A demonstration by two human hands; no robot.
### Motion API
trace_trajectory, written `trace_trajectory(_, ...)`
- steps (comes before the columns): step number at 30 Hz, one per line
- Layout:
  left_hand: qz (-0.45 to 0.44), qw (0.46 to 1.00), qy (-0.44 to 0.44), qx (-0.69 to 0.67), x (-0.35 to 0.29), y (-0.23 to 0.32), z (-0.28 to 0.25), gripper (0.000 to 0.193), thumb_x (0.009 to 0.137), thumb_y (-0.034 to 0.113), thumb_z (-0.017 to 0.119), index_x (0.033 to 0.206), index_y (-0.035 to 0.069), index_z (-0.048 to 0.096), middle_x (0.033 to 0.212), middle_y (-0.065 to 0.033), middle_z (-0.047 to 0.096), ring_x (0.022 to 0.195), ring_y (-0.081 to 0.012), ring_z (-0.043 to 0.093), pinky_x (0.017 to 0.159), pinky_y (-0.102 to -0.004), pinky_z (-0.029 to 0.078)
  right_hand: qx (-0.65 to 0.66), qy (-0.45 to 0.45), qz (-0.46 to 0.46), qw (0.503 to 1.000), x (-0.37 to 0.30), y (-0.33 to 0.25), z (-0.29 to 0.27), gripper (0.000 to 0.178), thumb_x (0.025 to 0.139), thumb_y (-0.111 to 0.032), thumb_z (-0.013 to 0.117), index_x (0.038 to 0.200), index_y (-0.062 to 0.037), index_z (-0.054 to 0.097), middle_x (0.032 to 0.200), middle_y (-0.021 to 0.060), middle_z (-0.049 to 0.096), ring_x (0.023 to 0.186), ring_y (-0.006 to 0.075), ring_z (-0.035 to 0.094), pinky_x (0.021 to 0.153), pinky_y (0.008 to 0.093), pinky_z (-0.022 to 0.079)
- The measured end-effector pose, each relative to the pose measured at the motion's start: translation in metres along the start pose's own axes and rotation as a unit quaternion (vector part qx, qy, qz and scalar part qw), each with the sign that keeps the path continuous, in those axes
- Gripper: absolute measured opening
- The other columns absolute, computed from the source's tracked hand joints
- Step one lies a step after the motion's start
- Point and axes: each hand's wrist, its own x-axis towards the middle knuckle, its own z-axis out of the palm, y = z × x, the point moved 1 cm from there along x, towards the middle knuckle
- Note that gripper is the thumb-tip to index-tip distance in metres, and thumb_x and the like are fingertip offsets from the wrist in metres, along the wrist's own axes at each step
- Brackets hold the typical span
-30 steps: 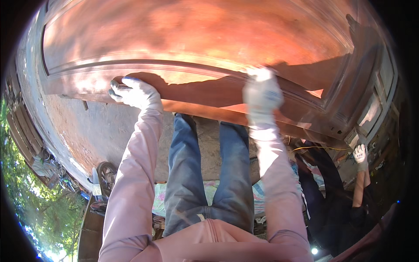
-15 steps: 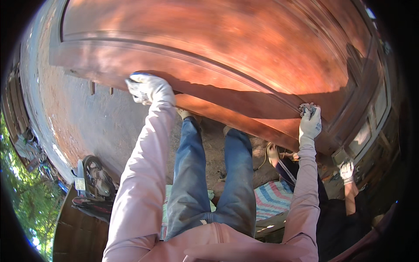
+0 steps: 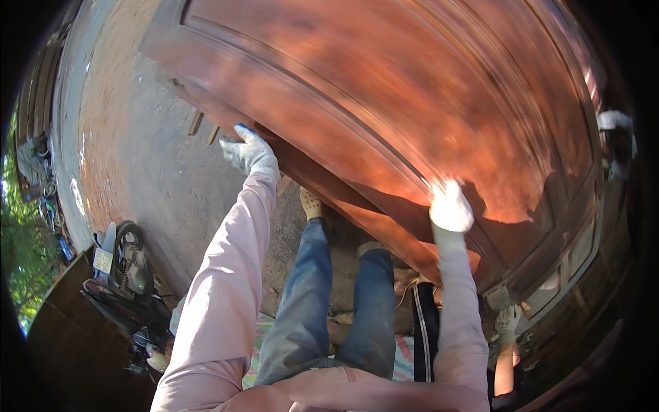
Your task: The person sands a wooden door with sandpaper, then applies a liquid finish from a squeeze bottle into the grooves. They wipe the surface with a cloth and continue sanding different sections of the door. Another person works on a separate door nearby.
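Note:
A large reddish-brown wooden door (image 3: 384,117) with moulded panels lies slanting across the view in front of me. My left hand (image 3: 250,152), in a white and grey glove, is at the door's near edge with its fingers apart and nothing in them. Whether it touches the edge I cannot tell. On the door's face, by a moulding, my right hand (image 3: 451,206) is closed and smeared by motion. The crumpled grey rag in its fingers shows clearly only in the earlier picture.
Another person's gloved hand (image 3: 508,321) is at the door's lower right corner. A motorbike (image 3: 127,275) stands at the left beside a brown board (image 3: 62,336). Short wooden pieces (image 3: 195,123) stick out under the door. A striped sheet (image 3: 403,353) lies behind my legs.
My right hand has moved left along the door and is now blurred. My left hand has opened its fingers at the edge. The whole view has turned, so the door slants more steeply.

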Motion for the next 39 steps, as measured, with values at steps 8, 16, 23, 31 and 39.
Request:
trace_trajectory(8,0.122,0.992,-0.008,-0.039,0.005,-0.023,0.043,0.084,0.101,0.063,0.04,0.157,0.002,0.027,0.154,-0.0293,0.033,0.132,-0.05,0.042,0.111,-0.057,0.038,0.03,-0.062,-0.08,0.994,0.089,-0.139,0.02,0.019,0.091,-0.017,0.062,0.11,-0.0143,0.065,0.095,0.0117,0.072,0.088,0.031,0.071,0.075,0.044,0.057)
trace_trajectory(16,0.071,0.993,-0.093,-0.011,0.01,-0.006,0.025,0.079,0.103,0.053,0.043,0.156,-0.003,0.028,0.155,-0.0337,0.03,0.139,-0.0503,0.037,0.115,-0.0547,0.034,0.143,-0.018,-0.203,0.969,0.23,-0.357,0.028,0.014,0.096,-0.019,0.058,0.107,-0.011,0.054,0.09,0.0151,0.072,0.082,0.0392,0.071,0.066,0.0546,0.054)
trace_trajectory(23,0.129,0.99,-0.06,-0.013,0.006,-0.02,0.034,0.079,0.104,0.055,0.039,0.158,-0.001,0.023,0.157,-0.032,0.026,0.143,-0.0479,0.035,0.117,-0.0543,0.034,0.289,-0.069,0.073,0.952,0.069,-0.158,-0.036,0.013,0.098,-0.026,0.062,0.103,-0.0137,0.065,0.088,0.0072,0.075,0.079,0.0257,0.072,0.064,0.0406,0.055)
trace_trajectory(31,0.105,0.989,-0.084,0.069,0.023,-0.041,0.062,0.075,0.106,0.053,0.034,0.155,-0.004,0.029,0.156,-0.0296,0.029,0.143,-0.044,0.037,0.114,-0.0529,0.039,0.195,0.062,-0.003,0.979,0.139,-0.315,0.018,0.023,0.087,-0.02,0.066,0.107,-0.0113,0.058,0.092,0.013,0.068,0.079,0.0318,0.071,0.061,0.0464,0.054)
trace_trajectory(39,0.163,0.979,-0.06,0.105,0.057,-0.039,0.082,0.075,0.105,0.054,0.038,0.154,-0.002,0.031,0.153,-0.0291,0.034,0.14,-0.0429,0.04,0.112,-0.0522,0.04,0.299,0.072,0.294,0.905,-0.087,0.033,-0.001,0.008,0.089,-0.014,0.062,0.097,-0.0107,0.062,0.084,0.0135,0.07,0.077,0.0364,0.069,0.068,0.048,0.052)
